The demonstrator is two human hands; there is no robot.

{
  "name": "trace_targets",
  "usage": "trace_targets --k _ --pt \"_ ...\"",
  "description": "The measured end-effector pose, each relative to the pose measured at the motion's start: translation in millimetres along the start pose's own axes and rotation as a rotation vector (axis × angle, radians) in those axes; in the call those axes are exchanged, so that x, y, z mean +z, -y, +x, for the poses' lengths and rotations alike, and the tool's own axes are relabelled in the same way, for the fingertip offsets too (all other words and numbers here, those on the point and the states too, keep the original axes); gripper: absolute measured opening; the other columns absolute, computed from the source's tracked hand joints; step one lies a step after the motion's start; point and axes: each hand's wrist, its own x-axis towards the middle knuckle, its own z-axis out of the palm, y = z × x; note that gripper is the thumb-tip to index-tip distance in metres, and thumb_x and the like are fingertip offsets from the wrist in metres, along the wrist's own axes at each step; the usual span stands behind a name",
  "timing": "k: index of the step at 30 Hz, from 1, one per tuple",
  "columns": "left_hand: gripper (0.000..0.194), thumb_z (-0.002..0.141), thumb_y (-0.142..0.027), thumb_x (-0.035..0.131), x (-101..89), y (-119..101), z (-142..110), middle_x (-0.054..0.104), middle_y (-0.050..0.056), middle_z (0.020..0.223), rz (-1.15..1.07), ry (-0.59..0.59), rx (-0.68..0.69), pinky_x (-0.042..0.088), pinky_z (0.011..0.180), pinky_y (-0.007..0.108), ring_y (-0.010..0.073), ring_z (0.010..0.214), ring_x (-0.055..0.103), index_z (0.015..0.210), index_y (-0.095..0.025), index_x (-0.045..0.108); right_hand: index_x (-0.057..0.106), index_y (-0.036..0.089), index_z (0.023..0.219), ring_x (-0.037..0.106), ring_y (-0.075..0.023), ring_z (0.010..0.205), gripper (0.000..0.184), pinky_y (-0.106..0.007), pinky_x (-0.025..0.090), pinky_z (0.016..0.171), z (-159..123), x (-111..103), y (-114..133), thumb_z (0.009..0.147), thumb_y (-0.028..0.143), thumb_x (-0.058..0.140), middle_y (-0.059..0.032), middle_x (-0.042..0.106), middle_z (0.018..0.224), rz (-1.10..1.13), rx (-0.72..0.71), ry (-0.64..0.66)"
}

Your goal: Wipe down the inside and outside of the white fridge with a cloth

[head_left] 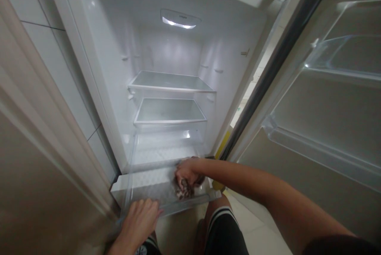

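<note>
I look into an open white fridge. Its clear bottom drawer [143, 191] is pulled out towards me. My right hand [187, 172] reaches inside the drawer and is closed round a dark patterned cloth [183, 191], pressed against the drawer's front wall. My left hand [139, 219] rests on the drawer's front rim at the left corner, fingers curled over the edge.
Two glass shelves [171, 84] sit above the drawer, with a lit lamp [178, 22] at the back. The open fridge door [327, 100] with clear door bins stands at the right. A wall panel runs along the left. My knees are below the drawer.
</note>
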Motion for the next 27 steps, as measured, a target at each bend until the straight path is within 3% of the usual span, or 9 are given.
trace_targets --k 3,7,11,15,17,19,23,25,27 --pt "0.043 0.108 -0.029 0.039 5.4 -1 4 0.077 0.018 0.11 -0.003 -0.009 0.04 0.048 0.097 0.049 0.0361 0.111 0.071 0.115 -0.02 0.08 0.08 0.028 0.071 0.07 -0.0255 0.091 0.035 -0.036 0.056 0.086 -23 -21 -28 0.052 -0.001 0.084 0.0004 0.076 0.082 -0.08 0.181 -0.091" --pt "0.045 0.108 -0.03 0.036 -1.4 -3 8 0.077 0.018 0.114 0.008 0.072 0.072 0.05 0.097 0.05 0.0374 0.114 0.071 0.118 -0.02 0.079 0.079 0.031 0.126 0.06 -0.0357 0.124 0.047 -0.045 0.054 0.095 -8 -34 -28 0.08 0.02 0.082 -0.0119 0.069 0.136 -0.194 0.286 -0.337" --pt "0.044 0.107 -0.031 0.038 -12.0 -3 10 0.076 0.02 0.117 0.022 0.079 0.044 0.05 0.098 0.05 0.037 0.115 0.071 0.118 -0.019 0.078 0.073 0.035 0.139 0.061 -0.0296 0.118 0.048 -0.04 0.052 0.097 36 0 8 0.091 0.037 0.078 -0.0092 0.065 0.138 -0.263 0.042 -0.426" --pt "0.045 0.108 -0.034 0.038 -12.0 -4 9 0.076 0.021 0.116 0.025 0.082 0.016 0.05 0.098 0.051 0.0384 0.115 0.071 0.117 -0.018 0.079 0.083 0.034 0.116 0.065 -0.0229 0.109 0.037 -0.032 0.05 0.096 41 17 13 0.08 0.025 0.087 -0.003 0.072 0.123 -0.279 -0.266 -0.261" --pt "0.045 0.108 -0.032 0.037 -8.6 -5 8 0.077 0.02 0.114 0.023 0.065 0.021 0.05 0.098 0.053 0.0384 0.114 0.071 0.117 -0.019 0.08 0.084 0.033 0.109 0.066 -0.0242 0.11 0.037 -0.032 0.051 0.094 25 3 -3 0.074 0.02 0.09 -0.0027 0.074 0.121 -0.271 -0.185 -0.188" --pt "0.044 0.108 -0.029 0.038 -5.4 -7 9 0.077 0.019 0.114 0.013 0.068 0.04 0.051 0.099 0.053 0.0382 0.113 0.071 0.118 -0.02 0.08 0.083 0.033 0.113 0.064 -0.028 0.115 0.04 -0.035 0.053 0.092 7 -20 -23 0.076 0.022 0.088 -0.0038 0.072 0.127 -0.246 0.043 -0.207" --pt "0.042 0.108 -0.027 0.04 -4.0 -10 12 0.077 0.018 0.112 -0.014 0.117 0.082 0.052 0.098 0.054 0.0383 0.113 0.072 0.118 -0.02 0.08 0.072 0.033 0.138 0.059 -0.0333 0.125 0.05 -0.044 0.056 0.097 10 -52 -38 0.088 0.038 0.078 -0.0093 0.063 0.141 -0.111 0.494 -0.475" --pt "0.041 0.108 -0.027 0.04 -4.9 -11 13 0.077 0.018 0.112 -0.021 0.122 0.086 0.051 0.099 0.055 0.0386 0.114 0.072 0.118 -0.02 0.079 0.066 0.032 0.146 0.056 -0.035 0.128 0.058 -0.047 0.058 0.098 33 -50 -26 0.091 0.047 0.075 -0.0115 0.057 0.147 -0.085 0.546 -0.579" --pt "0.04 0.108 -0.027 0.041 -4.7 -12 14 0.077 0.017 0.112 -0.021 0.11 0.077 0.051 0.099 0.055 0.0386 0.114 0.071 0.118 -0.02 0.079 0.064 0.032 0.148 0.055 -0.0355 0.128 0.059 -0.047 0.059 0.096 59 -40 -5 0.092 0.05 0.073 -0.0125 0.054 0.149 -0.118 0.472 -0.603"
